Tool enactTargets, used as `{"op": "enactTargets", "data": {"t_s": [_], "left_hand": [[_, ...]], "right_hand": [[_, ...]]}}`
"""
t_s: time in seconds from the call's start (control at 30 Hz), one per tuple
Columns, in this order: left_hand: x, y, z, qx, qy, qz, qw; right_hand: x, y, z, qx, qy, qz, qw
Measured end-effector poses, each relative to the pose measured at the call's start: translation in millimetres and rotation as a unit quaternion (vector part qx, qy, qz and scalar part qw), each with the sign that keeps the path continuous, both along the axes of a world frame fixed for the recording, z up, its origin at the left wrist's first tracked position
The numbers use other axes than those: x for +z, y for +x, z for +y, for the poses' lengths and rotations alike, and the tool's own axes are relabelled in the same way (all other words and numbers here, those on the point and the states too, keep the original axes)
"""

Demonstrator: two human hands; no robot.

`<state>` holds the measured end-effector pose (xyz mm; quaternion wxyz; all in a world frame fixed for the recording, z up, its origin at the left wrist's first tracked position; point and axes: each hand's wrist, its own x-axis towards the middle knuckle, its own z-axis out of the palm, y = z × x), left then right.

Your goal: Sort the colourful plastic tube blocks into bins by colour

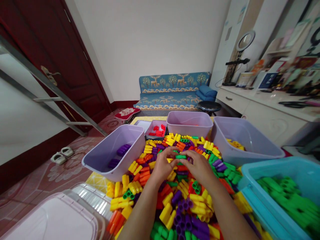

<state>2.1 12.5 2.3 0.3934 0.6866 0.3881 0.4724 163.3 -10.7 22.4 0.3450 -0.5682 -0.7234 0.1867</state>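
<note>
Both hands meet over a wide pile of plastic tube pieces (166, 213) in yellow, purple, green, orange and red. Between the fingertips of my left hand (163, 164) and my right hand (198, 165) is a small green piece (181, 156), gripped from both sides. Left of the pile, a lilac bin (93, 160) holds purple pieces. A lilac bin (260, 153) on the right has yellow ones inside, and a turquoise bin (252, 166) at the lower right holds green ones. Red pieces lie in a small box (149, 128) at the back.
Another lilac bin (190, 128) stands behind the pile. Pale lids (57, 220) lie at the lower left. Beyond are a blue patterned sofa (172, 96), a black stool (209, 106) and a cluttered white cabinet (265, 106). A metal ladder (50, 88) leans at the left.
</note>
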Motion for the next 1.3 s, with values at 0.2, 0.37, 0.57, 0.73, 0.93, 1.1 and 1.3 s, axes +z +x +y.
{"op": "enactTargets", "data": {"t_s": [0.2,0.37,0.57,0.73,0.93,1.1,1.3], "left_hand": [[4.2,2.4,-4.7,-0.008,0.0,0.032,0.999],[6.5,1.9,-9.8,-0.048,0.043,0.127,0.99],[3.4,4.5,-10.4,-0.087,0.079,0.206,0.971],[-3.6,6.4,-10.7,-0.106,0.095,0.248,0.958],[-12.0,3.3,-8.8,-0.001,0.1,0.369,0.924],[-12.7,2.0,-5.6,0.112,0.036,0.414,0.903],[-10.2,2.5,-7.1,0.076,0.057,0.402,0.911]], "right_hand": [[9.8,25.3,-0.5,-0.065,0.017,0.141,0.988],[38.9,29.5,-10.7,-0.254,0.303,0.44,0.806],[63.3,49.2,-30.3,-0.285,0.399,0.549,0.676],[53.1,52.1,-23.1,-0.273,0.255,0.601,0.707],[6.7,38.1,8.6,-0.174,0.054,0.3,0.937],[-31.3,29.4,11.9,-0.166,-0.042,-0.126,0.977],[-29.7,9.4,3.2,-0.053,-0.07,-0.179,0.98]]}}
